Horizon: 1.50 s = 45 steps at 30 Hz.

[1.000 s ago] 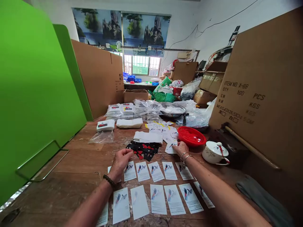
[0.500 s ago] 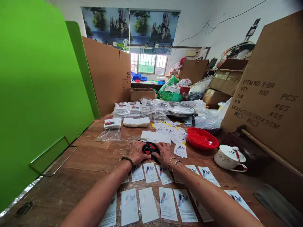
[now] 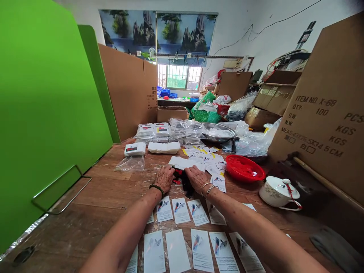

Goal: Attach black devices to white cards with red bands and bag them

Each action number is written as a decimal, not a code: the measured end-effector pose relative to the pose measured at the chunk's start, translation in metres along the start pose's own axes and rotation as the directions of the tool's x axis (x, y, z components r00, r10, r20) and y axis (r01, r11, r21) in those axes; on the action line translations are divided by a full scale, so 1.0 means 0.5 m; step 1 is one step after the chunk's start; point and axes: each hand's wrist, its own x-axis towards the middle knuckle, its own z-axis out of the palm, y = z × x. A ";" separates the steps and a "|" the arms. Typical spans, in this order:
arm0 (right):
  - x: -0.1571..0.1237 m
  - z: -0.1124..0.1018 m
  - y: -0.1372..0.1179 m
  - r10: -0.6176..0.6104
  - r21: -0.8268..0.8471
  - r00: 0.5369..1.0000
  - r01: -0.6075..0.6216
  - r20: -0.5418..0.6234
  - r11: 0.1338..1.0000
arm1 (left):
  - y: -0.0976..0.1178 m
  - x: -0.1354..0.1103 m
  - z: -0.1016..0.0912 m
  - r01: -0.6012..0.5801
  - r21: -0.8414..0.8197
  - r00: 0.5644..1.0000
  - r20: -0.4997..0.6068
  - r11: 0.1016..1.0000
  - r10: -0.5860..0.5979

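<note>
My left hand (image 3: 165, 179) and my right hand (image 3: 196, 179) face each other at the middle of the table. Small flat red and black pieces (image 3: 178, 173) lie between them. The left fingers curl against the left side of this little pile. My right hand is closed over black pieces (image 3: 187, 185), which stick out below its thumb side; its fingertips are partly hidden. Just behind the hands is a row of white cards or sleeves (image 3: 186, 163). Printed cards (image 3: 181, 211) are laid out in rows nearer me, some under my forearms.
At right stand a red plastic basket (image 3: 245, 168), a lidded white cup (image 3: 278, 192) and a large carton (image 3: 321, 113). Bagged stacks (image 3: 178, 131) and a metal bowl (image 3: 218, 132) sit at the back. A green panel (image 3: 51, 113) with a wire stand (image 3: 64, 193) borders the left.
My hands have shifted slightly, and the pieces between them have spread, with black ones now showing lower under my right hand. The view has moved a little.
</note>
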 end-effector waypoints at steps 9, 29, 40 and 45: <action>0.042 -0.034 0.035 0.362 0.572 0.919 -0.214 -0.156 0.792 | -0.001 -0.001 -0.040 0.000 -0.258 0.990 -0.134 0.966 -0.035; -0.131 -0.106 -0.030 0.283 0.942 0.907 -0.334 0.313 0.029 | 0.225 -0.172 -0.030 0.402 -0.832 0.812 0.517 -0.382 -0.272; -0.237 -0.179 0.140 0.409 0.686 0.904 -0.374 0.120 0.625 | 0.269 -0.216 -0.051 0.435 -0.845 0.787 0.525 -0.311 -0.324; -0.299 -0.216 0.217 0.530 0.281 0.848 -0.506 -0.011 0.815 | 0.299 -0.239 -0.033 0.511 -0.800 0.750 0.594 -0.315 -0.291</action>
